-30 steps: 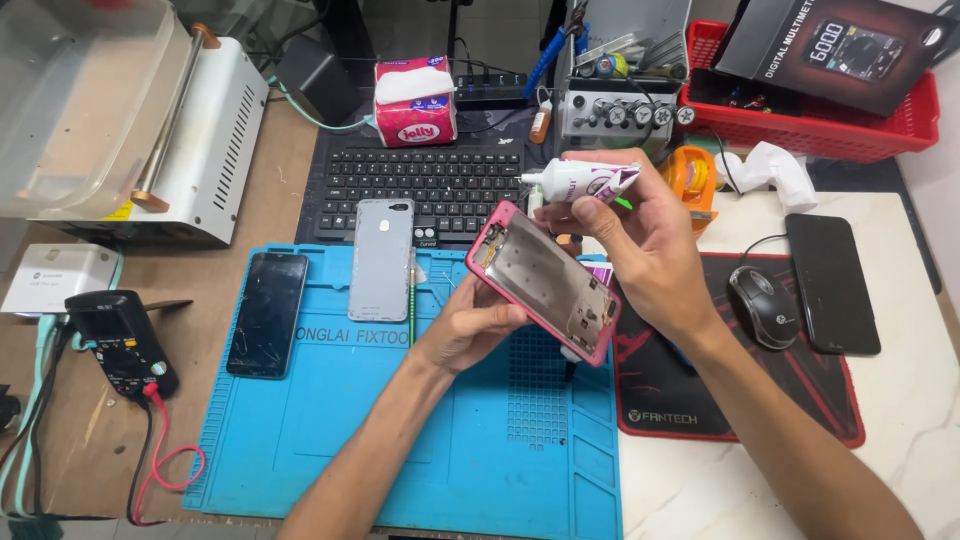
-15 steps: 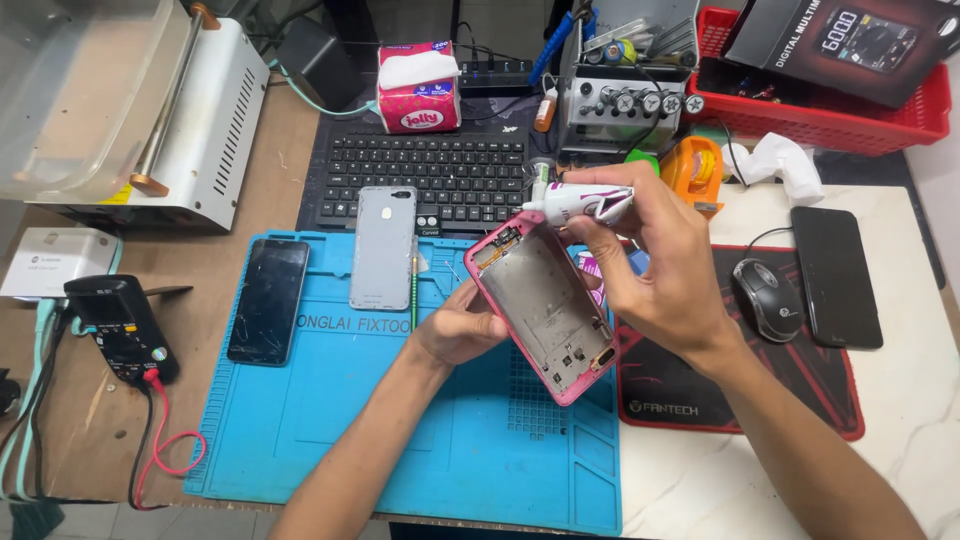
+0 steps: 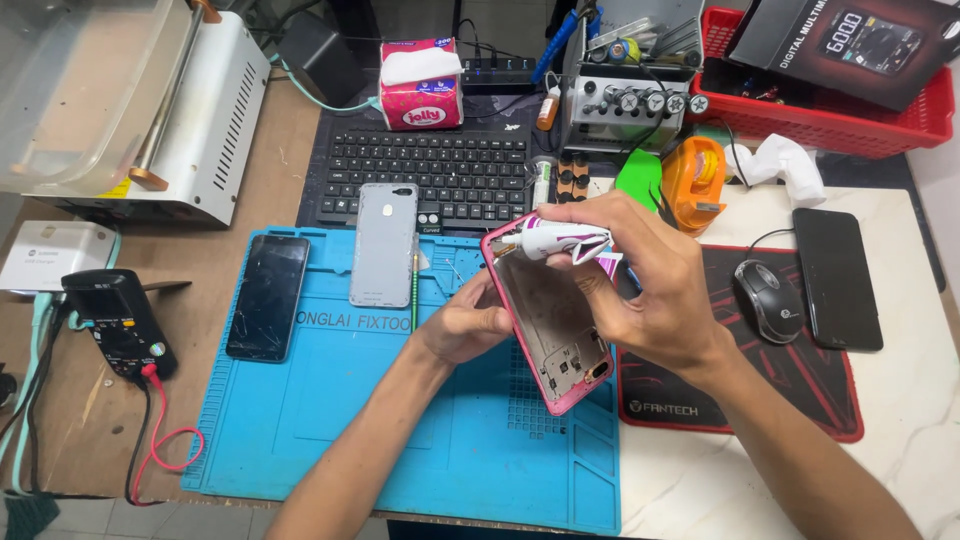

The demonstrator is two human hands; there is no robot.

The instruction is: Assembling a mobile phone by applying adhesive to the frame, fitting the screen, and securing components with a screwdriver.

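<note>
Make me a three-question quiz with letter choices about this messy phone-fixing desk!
1. Where does the black phone with the cracked screen lie?
A. on the blue rubber work mat
B. on the black keyboard
C. in the red plastic basket

2. What colour is the rim of the opened phone frame held in the hands?
A. green
B. pink
C. white

3. What is the right hand doing?
A. resting on the black computer mouse
B. lying open and empty
C. gripping a small white glue tube

Answers:
A, it lies flat on the mat's left part.
B, a pink edge runs round the frame.
C, the fingers pinch the tube at the frame's top edge while the left hand steadies the frame.
</note>
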